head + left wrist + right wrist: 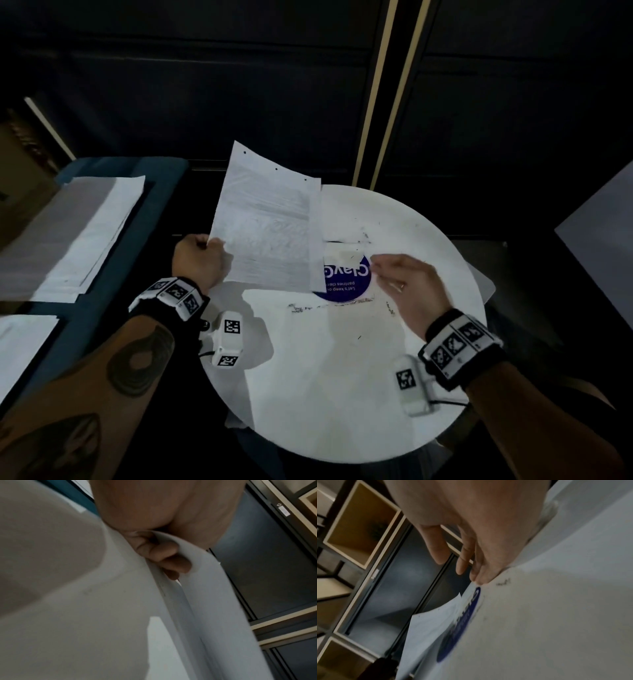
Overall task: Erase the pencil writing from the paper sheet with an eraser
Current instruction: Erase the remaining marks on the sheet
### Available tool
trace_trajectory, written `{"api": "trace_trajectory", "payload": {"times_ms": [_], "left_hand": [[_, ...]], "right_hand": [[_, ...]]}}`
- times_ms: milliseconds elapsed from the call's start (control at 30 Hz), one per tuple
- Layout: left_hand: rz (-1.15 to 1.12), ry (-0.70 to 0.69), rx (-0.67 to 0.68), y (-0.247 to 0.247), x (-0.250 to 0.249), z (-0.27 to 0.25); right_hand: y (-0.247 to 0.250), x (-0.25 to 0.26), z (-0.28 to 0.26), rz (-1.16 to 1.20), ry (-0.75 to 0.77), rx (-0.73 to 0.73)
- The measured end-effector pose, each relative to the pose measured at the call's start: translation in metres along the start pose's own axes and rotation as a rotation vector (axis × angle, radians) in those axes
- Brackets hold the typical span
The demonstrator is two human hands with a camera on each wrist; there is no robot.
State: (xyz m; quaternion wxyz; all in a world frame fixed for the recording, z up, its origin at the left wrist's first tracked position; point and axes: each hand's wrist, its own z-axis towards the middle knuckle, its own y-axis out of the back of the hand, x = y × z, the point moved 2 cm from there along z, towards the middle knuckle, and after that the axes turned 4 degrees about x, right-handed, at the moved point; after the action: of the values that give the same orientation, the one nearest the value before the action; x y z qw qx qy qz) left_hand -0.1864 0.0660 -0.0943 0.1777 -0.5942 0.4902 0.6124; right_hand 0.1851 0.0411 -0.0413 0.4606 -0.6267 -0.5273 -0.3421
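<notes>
At about nine o'clock from the table's middle, the left hand (200, 260) pinches the near-left corner of the white punched paper sheet (270, 226) between thumb and curled fingers (163, 555); the left wrist view shows more than one leaf in this pinch. The sheet is lifted from the round white table (342, 377) and tilts, with its long axis running from six toward twelve o'clock, the punched edge far at twelve o'clock. Its right edge overlaps the round blue sticker with white letters (349, 284) at the table's middle. At about three o'clock from the sheet, the right hand (407, 284) hovers just beside the sticker with fingers (436, 545) relaxed and spread, holding nothing visible. No eraser is visible in any view. Dark crumbs (301, 308) lie on the table toward six o'clock from the sheet. The left hand is clearly the nearer one to the sheet, so the free right hand probably must find the eraser.
</notes>
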Motion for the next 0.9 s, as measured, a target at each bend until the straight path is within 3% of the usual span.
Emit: {"api": "trace_trajectory", "payload": {"times_ms": [67,133,233,300,367,467,533,633,800,900], "left_hand": [[0.009,0.011,-0.047,0.0,-0.01,-0.01],[0.027,0.01,-0.09,-0.001,-0.008,-0.011],[0.055,0.018,-0.123,-0.002,-0.005,-0.009],[0.077,0.024,-0.13,-0.003,-0.005,-0.01],[0.096,0.014,-0.136,-0.003,-0.005,-0.012],[0.105,0.012,-0.148,-0.003,-0.005,-0.016],[0.111,0.027,-0.166,-0.003,-0.005,-0.018],[0.111,0.031,-0.19,-0.006,-0.007,-0.019],[0.089,0.046,-0.189,-0.006,-0.01,-0.021],[0.064,0.049,-0.173,-0.003,-0.01,-0.021]], "right_hand": [[0.002,0.007,-0.003,-0.027,0.039,-0.005],[-0.002,0.004,-0.019,-0.036,0.007,0.084],[-0.015,-0.019,-0.057,-0.002,-0.209,0.324],[-0.017,-0.028,-0.065,-0.031,-0.298,0.397],[-0.01,-0.024,-0.051,-0.021,-0.269,0.3],[0.008,-0.002,-0.013,-0.058,-0.061,0.068],[0.014,0.012,-0.002,-0.075,0.064,0.0],[0.002,0.011,-0.017,-0.002,0.043,0.086],[-0.039,-0.033,-0.065,0.044,-0.266,0.395],[-0.026,-0.032,-0.046,0.024,-0.242,0.273]]}}
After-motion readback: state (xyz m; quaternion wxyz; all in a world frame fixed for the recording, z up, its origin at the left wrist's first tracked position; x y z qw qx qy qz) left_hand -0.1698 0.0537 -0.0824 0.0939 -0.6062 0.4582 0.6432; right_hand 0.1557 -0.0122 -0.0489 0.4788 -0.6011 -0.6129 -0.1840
